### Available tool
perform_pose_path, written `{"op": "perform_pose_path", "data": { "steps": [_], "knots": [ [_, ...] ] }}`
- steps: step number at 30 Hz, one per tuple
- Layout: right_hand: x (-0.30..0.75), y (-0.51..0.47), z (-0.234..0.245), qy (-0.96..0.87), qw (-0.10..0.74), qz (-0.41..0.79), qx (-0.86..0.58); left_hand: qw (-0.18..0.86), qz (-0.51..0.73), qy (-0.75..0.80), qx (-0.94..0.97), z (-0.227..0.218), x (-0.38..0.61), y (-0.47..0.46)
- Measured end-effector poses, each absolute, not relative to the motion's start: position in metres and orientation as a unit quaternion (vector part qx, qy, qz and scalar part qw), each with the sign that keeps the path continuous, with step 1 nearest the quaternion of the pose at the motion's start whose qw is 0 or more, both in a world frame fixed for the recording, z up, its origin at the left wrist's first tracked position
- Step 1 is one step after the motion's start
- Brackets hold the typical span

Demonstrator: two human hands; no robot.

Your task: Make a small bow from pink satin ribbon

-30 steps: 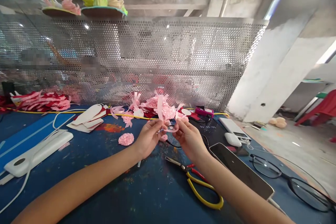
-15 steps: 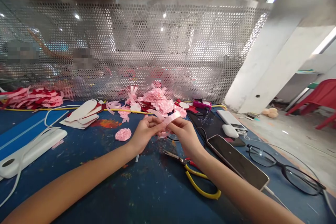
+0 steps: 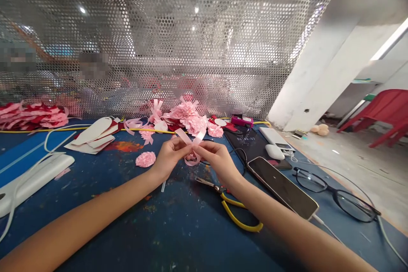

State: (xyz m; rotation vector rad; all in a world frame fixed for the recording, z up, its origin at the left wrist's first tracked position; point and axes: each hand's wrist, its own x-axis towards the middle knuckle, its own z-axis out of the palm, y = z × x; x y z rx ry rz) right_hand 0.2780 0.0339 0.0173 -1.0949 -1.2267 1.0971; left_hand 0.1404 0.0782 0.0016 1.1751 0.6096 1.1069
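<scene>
A pale pink ribbon (image 3: 199, 137) is pinched between my two hands above the middle of the table, its ends standing up in a V and a loop hanging below. My left hand (image 3: 171, 156) has thumb and fingers closed on it from the left. From the other side my right hand (image 3: 215, 157) grips it, fingertips close to those of the left. Scissors with yellow handles (image 3: 242, 216) lie beneath my right wrist. A pink ruffled flower piece (image 3: 145, 159) rests left of my left hand. Behind the hands is a heap of pink ribbon flowers (image 3: 189, 117).
White card cutouts (image 3: 92, 136) and a white power strip (image 3: 38, 185) lie left. On the right are a phone (image 3: 283, 187), an earbud case (image 3: 274, 151) and eyeglasses (image 3: 334, 195). A yellow cable (image 3: 146, 130) crosses the back, before a perforated metal screen (image 3: 178, 51).
Both hands have drawn the ribbon into a crossed loop, its ends now upright in a V. The view has tilted down slightly and shifted right.
</scene>
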Motion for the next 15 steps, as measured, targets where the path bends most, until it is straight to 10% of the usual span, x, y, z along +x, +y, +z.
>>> {"op": "perform_pose_path", "data": {
  "steps": [10,15],
  "knots": [
    [0.296,0.039,0.028,-0.608,0.429,0.463,-0.481,0.664,0.452,0.286,0.522,-0.009,0.141,0.075],
    [0.363,0.054,0.048,-0.687,0.317,0.162,-0.633,0.702,0.383,0.292,0.524,-0.014,0.140,0.052]
  ]
}}
